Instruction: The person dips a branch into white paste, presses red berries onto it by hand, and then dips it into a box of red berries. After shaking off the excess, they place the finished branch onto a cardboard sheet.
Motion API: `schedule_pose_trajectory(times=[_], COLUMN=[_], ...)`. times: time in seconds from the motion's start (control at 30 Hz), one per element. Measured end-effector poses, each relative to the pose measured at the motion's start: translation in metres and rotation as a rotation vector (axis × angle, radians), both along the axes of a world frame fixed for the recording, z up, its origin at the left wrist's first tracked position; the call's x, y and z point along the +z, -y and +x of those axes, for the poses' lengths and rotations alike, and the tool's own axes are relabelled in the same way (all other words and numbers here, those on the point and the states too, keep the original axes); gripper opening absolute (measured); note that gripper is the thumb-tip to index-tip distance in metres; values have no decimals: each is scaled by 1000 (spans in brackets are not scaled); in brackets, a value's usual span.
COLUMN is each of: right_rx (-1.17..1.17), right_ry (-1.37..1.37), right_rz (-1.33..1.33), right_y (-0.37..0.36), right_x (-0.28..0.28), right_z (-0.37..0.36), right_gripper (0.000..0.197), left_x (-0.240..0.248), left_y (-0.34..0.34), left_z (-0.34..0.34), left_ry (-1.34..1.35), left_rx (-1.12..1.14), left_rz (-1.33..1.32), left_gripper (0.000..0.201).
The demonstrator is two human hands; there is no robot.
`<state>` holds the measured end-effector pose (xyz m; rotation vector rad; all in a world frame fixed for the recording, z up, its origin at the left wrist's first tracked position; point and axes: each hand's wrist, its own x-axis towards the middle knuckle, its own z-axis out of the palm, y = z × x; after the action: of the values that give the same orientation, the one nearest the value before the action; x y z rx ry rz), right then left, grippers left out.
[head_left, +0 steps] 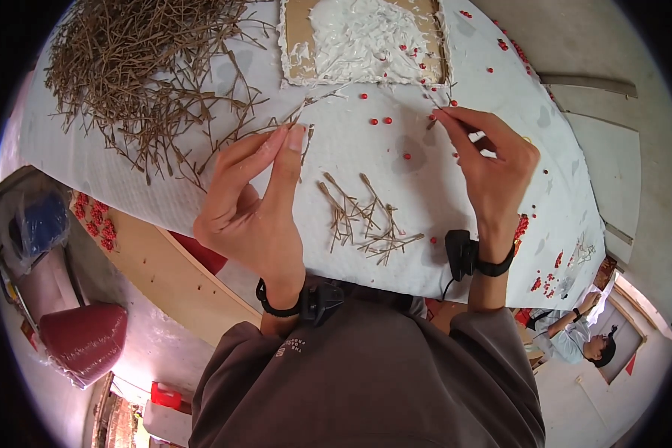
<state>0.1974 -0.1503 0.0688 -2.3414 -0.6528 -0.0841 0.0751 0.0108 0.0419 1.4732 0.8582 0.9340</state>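
Observation:
Over the white-covered table, my left hand [255,183] pinches a thin brown twig [315,100] between thumb and forefinger; its upper tips look whitish. My right hand [496,153] has its thumb and forefinger closed on a small twig piece [431,123], near some red berries. Beyond both hands lies a cardboard panel [297,63] with a pale rope-like edging, its middle smeared with white paste [366,37]. A few cut twigs [362,216] lie between my forearms. To the left, a big heap of branching brown twigs [142,67] reaches close to my left hand.
Loose red berries [375,121] dot the white table cover [425,254], with more clusters along its right side. A red chair [82,340] stands at lower left, beside a wooden board [149,257]. At lower right another person [575,336] holds something white.

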Motion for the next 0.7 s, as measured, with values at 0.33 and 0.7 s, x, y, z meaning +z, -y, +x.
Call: schedule_pose_trajectory(times=[0.33, 0.7], right_rx=[105, 193], right_ry=[258, 254], right_rz=[117, 192], right_y=[5, -2], right_x=[24, 16], right_z=[-56, -68], right_gripper=[20, 22], left_x=[9, 10], left_y=[8, 14], left_z=[4, 1], left_ry=[22, 136], left_rx=[-106, -123], left_rz=[181, 206], left_gripper=[23, 25])
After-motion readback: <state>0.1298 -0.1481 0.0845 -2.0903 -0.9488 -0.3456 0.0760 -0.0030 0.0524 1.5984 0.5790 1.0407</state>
